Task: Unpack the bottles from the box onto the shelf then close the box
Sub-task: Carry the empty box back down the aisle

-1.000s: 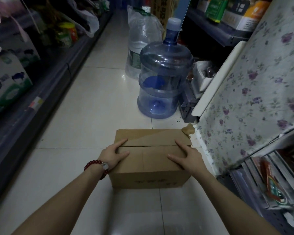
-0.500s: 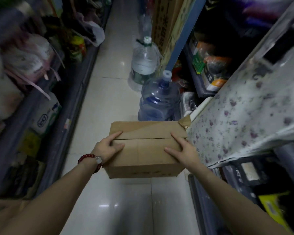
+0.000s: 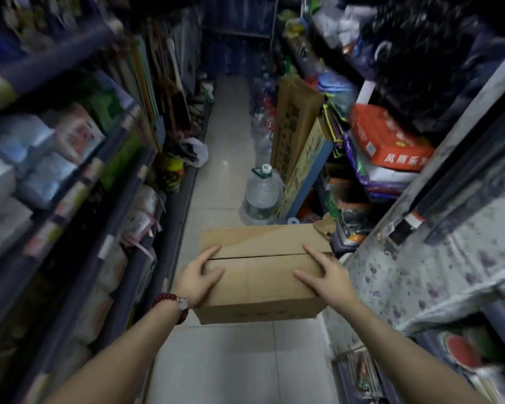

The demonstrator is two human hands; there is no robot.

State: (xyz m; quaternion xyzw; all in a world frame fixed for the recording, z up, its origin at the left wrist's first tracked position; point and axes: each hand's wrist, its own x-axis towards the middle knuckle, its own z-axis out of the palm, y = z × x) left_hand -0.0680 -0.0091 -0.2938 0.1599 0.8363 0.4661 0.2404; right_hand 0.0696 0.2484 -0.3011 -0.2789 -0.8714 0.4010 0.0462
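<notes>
A brown cardboard box (image 3: 263, 275) with its top flaps folded shut hangs above the tiled floor, held between my two hands. My left hand (image 3: 199, 279), with a red bead bracelet at the wrist, grips the box's left side, thumb on top. My right hand (image 3: 325, 277) grips the right side, fingers spread over the top flap. A torn flap corner (image 3: 324, 225) sticks up at the box's far right. No bottles from the box are visible. Shelves (image 3: 120, 158) run along both sides of the aisle.
A large clear water jug (image 3: 261, 196) stands on the floor ahead, beside tall cardboard cartons (image 3: 296, 123). Packed goods fill the left shelves. A floral-cloth-covered unit (image 3: 420, 272) crowds the right. The narrow tiled aisle (image 3: 225, 118) runs ahead.
The box has come up off the floor in both hands. My view has risen and tilted forward, so the blue water barrel is out of sight and more aisle shows.
</notes>
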